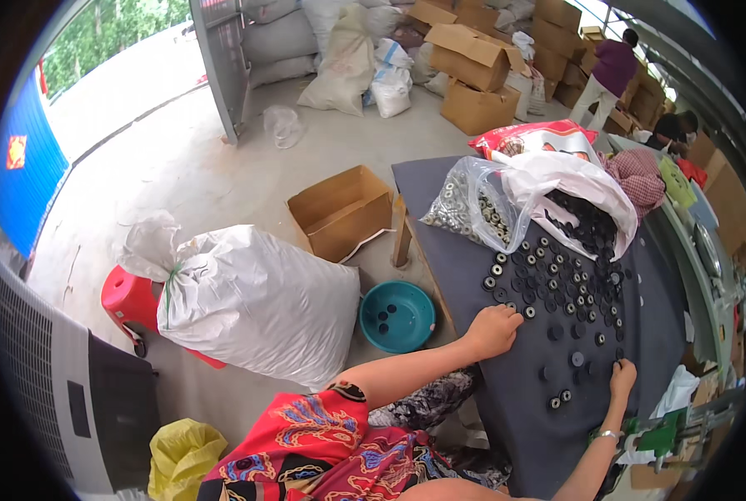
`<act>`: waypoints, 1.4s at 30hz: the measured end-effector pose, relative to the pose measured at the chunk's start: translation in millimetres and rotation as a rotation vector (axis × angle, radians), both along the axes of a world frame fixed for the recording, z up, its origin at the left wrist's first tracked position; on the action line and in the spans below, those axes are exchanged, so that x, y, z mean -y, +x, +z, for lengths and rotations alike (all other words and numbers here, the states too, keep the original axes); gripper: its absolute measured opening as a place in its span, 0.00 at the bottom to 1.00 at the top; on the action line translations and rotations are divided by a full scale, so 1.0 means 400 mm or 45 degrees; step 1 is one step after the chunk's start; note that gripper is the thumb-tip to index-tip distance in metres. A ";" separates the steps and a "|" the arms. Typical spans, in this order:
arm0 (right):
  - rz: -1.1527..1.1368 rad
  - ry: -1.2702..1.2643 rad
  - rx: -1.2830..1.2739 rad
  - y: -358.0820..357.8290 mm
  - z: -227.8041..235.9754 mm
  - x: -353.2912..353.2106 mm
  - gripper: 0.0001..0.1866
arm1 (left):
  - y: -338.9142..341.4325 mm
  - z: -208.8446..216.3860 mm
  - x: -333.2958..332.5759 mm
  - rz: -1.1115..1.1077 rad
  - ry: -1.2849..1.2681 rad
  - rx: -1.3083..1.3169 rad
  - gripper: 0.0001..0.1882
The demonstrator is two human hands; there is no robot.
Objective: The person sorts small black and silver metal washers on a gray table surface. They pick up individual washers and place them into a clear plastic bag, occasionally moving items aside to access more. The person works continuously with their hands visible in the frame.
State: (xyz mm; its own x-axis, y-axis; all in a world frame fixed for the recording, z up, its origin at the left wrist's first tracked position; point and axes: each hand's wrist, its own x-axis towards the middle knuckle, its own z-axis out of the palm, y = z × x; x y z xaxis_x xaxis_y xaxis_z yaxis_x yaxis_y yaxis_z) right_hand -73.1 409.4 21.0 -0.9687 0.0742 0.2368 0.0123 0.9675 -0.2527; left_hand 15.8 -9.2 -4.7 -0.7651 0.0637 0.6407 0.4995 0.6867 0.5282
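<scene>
Small round black parts [554, 332], many with pale metal centres, lie scattered over a dark cloth-covered table [506, 409]. My left hand [493, 331] is at the left edge of the scatter, its fingers closed at a small black ring with a metal centre [511, 307]. At the right side of the table my right hand [622, 380] has its fingertips pinched together beside a dark disc; what they hold is too small to make out. A white sack [556, 174] lies open with black parts spilling out. Against it rests a clear plastic bag [465, 200] of metal-centred pieces.
A teal basin [398, 311] with several black discs stands on the floor, next to a full white sack [256, 309] on a red stool [128, 299]. An open cardboard box [340, 209] sits behind. Green metal equipment [669, 434] is at the right. Another person [613, 71] stands far off.
</scene>
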 end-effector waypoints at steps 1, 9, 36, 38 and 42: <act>-0.098 -0.369 0.118 0.017 0.028 0.040 0.12 | 0.001 -0.003 0.002 0.016 -0.007 0.009 0.08; -0.090 -0.087 -0.056 0.056 -0.034 -0.060 0.19 | -0.027 0.027 -0.014 -0.026 -0.139 0.084 0.05; 0.241 0.017 0.103 -0.087 0.075 0.213 0.15 | -0.027 0.029 -0.010 0.011 -0.046 0.030 0.07; 0.245 0.063 0.105 -0.092 0.074 0.219 0.13 | -0.027 0.031 -0.011 0.004 -0.045 0.003 0.06; 0.243 0.119 0.067 -0.080 0.063 0.214 0.11 | -0.031 0.025 -0.010 -0.003 -0.040 -0.014 0.07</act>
State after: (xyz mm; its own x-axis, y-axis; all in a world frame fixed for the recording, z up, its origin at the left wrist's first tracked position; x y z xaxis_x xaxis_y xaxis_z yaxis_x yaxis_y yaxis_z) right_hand -105.3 323.8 46.4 -0.9744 -0.1315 0.1826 -0.1624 0.9727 -0.1660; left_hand 3.3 -5.3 5.2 -0.7580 0.0855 0.6466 0.5065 0.7018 0.5009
